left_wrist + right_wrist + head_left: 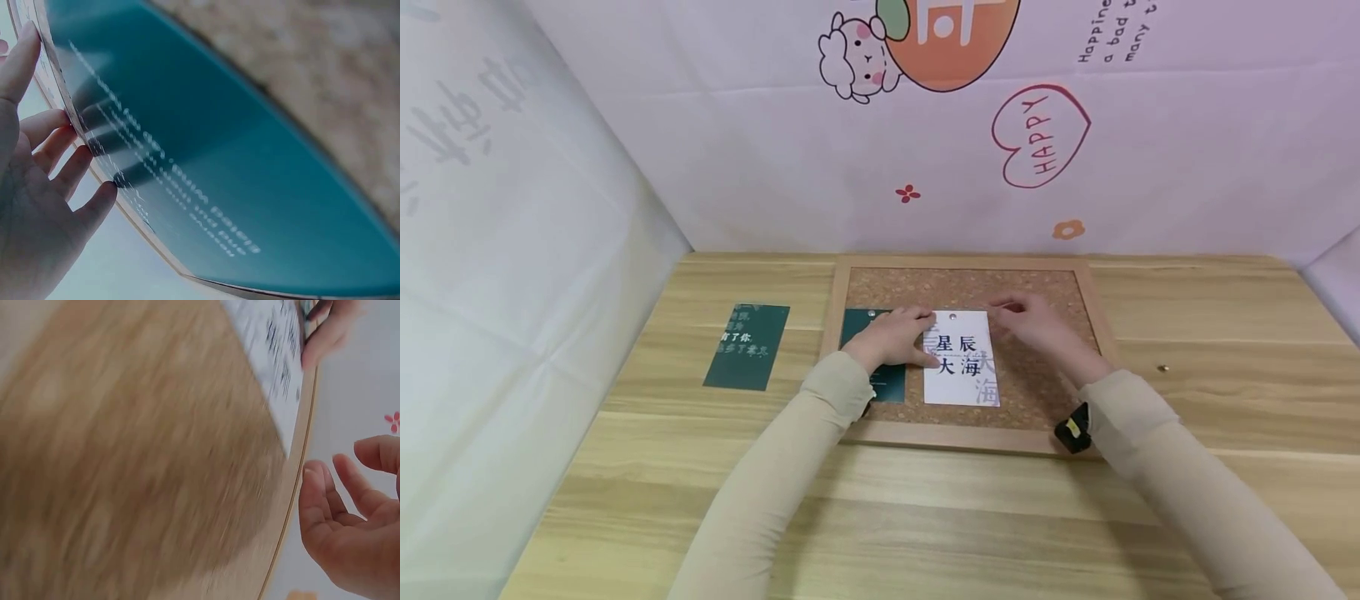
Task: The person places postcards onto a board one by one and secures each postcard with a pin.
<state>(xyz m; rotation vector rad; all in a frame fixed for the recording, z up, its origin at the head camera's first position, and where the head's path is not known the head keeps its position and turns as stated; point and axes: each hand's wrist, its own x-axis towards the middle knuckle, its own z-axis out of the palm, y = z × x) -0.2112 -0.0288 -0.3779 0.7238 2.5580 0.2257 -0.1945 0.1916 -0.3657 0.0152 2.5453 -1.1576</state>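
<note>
A white card (958, 379) with dark characters lies on the framed cork board (1037, 392), a silver pushpin (952, 317) at its top. Beside it on the left, a dark green card (891, 387) is pinned by another pushpin (872, 313). My left hand (891, 337) reaches across the green card, its fingertips at the white card's left edge. In the left wrist view its fingers are spread, with nothing gripped. My right hand (1033, 321) hovers by the white card's upper right corner. Its fingers are loosely bent and empty in the right wrist view.
Left of the board, another green card (747, 346) lies on the wooden table (925, 525). A small metallic pushpin (1163, 367) sits on the table to the right. Behind the board rises a printed white cloth (760, 167).
</note>
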